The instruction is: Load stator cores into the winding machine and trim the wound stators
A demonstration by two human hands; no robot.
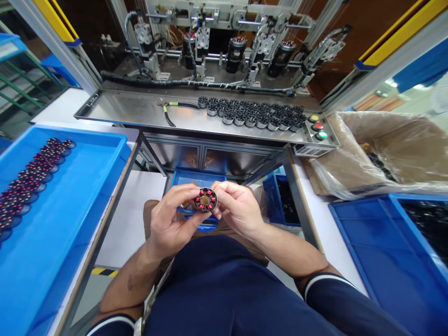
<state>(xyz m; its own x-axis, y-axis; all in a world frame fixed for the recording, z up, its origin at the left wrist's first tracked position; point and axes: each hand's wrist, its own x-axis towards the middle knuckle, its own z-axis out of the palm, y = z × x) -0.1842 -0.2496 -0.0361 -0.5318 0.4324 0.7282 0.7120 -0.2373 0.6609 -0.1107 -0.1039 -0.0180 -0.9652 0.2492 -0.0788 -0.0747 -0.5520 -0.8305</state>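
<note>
- Stator [202, 206]: black ring, evenly spaced red segments.
- Trays [84, 186]: blue.
- Tray parts [38, 171]: black, red, copper.
- Cores [250, 122]: black, silver sides.
- Pliers [185, 104]: black grips, yellow-green bands.
- Buttons [318, 126]: yellow, red, green.
- Shirt [217, 280]: navy, white sleeve stripes.
- Floor tape [105, 271]: yellow-black diagonal stripes.

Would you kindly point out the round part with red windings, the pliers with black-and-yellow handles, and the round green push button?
Round part [213, 199]: head view, a red winding on its right.
Pliers [174, 103]: head view, yellow band on the upper handle.
Green button [321, 136]: head view, its cap.
</note>
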